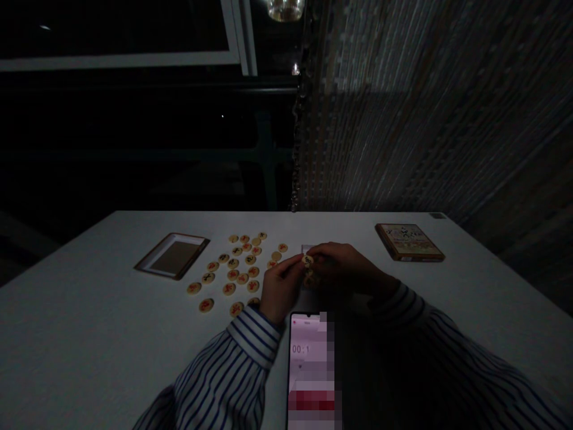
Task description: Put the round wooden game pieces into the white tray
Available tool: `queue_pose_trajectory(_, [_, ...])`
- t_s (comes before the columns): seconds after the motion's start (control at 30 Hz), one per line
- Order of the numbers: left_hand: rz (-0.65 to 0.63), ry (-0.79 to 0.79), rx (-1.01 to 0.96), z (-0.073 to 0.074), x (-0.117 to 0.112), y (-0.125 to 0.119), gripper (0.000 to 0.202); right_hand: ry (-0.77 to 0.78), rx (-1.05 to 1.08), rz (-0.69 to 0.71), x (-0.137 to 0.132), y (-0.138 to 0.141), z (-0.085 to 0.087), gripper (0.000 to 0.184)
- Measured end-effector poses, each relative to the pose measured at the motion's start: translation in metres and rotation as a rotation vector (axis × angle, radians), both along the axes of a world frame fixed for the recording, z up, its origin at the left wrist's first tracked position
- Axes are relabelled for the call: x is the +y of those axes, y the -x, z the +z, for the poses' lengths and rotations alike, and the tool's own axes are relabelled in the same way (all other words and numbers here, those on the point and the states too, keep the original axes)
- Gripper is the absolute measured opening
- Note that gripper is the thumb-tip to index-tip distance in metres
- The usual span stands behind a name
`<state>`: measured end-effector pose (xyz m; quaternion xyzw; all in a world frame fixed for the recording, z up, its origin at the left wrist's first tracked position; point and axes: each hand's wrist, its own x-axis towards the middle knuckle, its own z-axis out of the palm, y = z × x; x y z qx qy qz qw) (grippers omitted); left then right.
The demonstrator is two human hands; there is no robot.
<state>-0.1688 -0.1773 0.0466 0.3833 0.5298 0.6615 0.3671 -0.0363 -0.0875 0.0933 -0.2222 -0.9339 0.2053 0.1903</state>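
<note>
1. Pinching a round piece (307,261) over the desk (89,334): fingers of left hand (277,292) and right hand (342,263).
2. Loose pieces (233,263), scattered to the left.
3. Phone (304,358), lit, near the hands.

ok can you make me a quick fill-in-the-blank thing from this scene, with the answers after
1. A round piece shows ____ the left hand and the right hand.
2. Some loose pieces bear red marks, while others bear ____ ones.
3. The box with the printed top lies toward the ____ edge of the table in this view.
4. Both sleeves are patterned with dark ____.

Missing words: between; black; right; stripes.
</note>
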Motion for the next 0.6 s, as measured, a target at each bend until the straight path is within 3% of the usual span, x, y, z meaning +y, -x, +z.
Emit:
queue_pose_trajectory(0.23, [-0.008, -0.002, 0.034, 0.0057, -0.0022, -0.0008, 0.025, -0.165, -0.108, 0.023, -0.0006, 0.0027, 0.0007, 0.027])
queue_pose_trajectory(0.6, [0.009, -0.008, 0.118, 0.0001, -0.0001, 0.0012, 0.025, -0.245, -0.138, 0.011, -0.0033, 0.0026, 0.0026, 0.027])
